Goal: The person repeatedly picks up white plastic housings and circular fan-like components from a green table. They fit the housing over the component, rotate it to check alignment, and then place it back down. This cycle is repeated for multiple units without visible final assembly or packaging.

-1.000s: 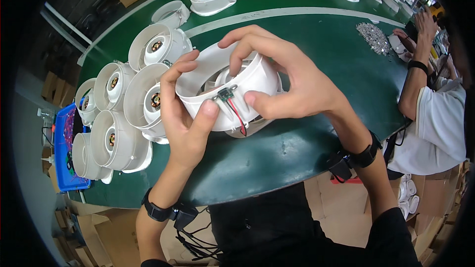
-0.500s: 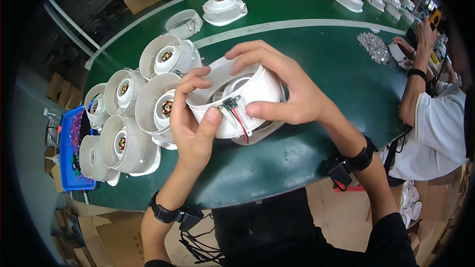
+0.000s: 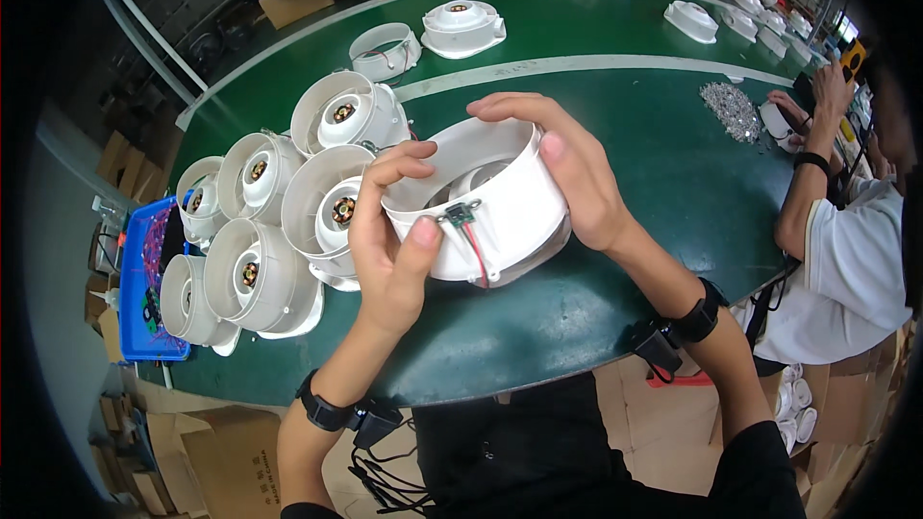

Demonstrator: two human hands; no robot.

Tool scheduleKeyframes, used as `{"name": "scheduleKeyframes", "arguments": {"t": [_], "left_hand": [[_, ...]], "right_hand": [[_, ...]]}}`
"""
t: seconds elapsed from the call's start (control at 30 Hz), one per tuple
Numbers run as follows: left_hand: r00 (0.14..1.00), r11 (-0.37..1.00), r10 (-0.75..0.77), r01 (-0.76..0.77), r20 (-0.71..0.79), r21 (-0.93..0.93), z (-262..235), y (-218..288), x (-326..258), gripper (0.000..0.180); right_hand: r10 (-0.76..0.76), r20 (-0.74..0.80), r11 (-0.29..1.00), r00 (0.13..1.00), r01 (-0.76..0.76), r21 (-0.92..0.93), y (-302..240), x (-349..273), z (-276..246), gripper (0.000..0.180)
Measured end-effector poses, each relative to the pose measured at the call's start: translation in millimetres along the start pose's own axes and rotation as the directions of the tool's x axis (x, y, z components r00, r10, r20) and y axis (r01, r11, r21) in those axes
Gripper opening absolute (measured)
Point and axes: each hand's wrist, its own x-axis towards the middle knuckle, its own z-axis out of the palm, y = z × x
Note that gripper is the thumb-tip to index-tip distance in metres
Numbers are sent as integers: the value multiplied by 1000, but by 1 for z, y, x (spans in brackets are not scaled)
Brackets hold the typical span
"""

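Observation:
Between my two hands is a round white plastic fan housing (image 3: 514, 216), tilted so its open top shows. A small green circuit board (image 3: 460, 216) with a red and a dark wire sits on its outer wall, facing me. My left hand (image 3: 396, 255) grips the left side, thumb beside the board and fingers over the rim. My right hand (image 3: 575, 168) wraps the right side, fingers along the far rim and thumb against the wall. Just left of the held piece stand several similar white housings (image 3: 252, 274), with copper-wound motor cores in their centres.
A blue tray (image 3: 154, 351) with wires and small boards lies at the green table's (image 3: 615, 327) left end. Farther back are a wire-bearing white ring (image 3: 385, 53) and another housing (image 3: 463, 29). Small metal parts (image 3: 731, 113) lie in a heap near a co-worker (image 3: 846, 221) on the right.
My right thumb has moved from the front wall beside the board up to the housing's right side. The housing has turned slightly in my hands; the whole view has shifted a little.

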Motion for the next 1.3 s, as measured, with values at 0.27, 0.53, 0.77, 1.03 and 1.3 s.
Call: {"name": "scheduleKeyframes", "arguments": {"t": [0.27, 0.53, 0.77, 1.03, 1.3], "left_hand": [[989, 1000, 7, -6, 147, -8, 0, 43, 32, 63], [944, 965, 252, -263, 213, 22, -18, 100, 124, 86], [951, 970, 13, -88, 308, 229, -42, 124, 124, 109], [851, 898, -256, 34, 459, 438, -78, 141, 120, 96], [861, 853, -301, 51, 410, 519, -80, 145, 123, 102]], "right_hand": [[106, 46, 978, 993, -113, 178, -24, 21, -2, 88], [-203, 37, 979, 978, 204, -25, -69, 124, -19, 58], [-44, 64, 997, 997, 47, -53, -91, 136, -12, 50], [-26, 143, 995, 989, 38, -87, -85, 125, -4, 34], [-130, 175, 922, 976, 184, -342, -97, 127, 2, 28]]}}
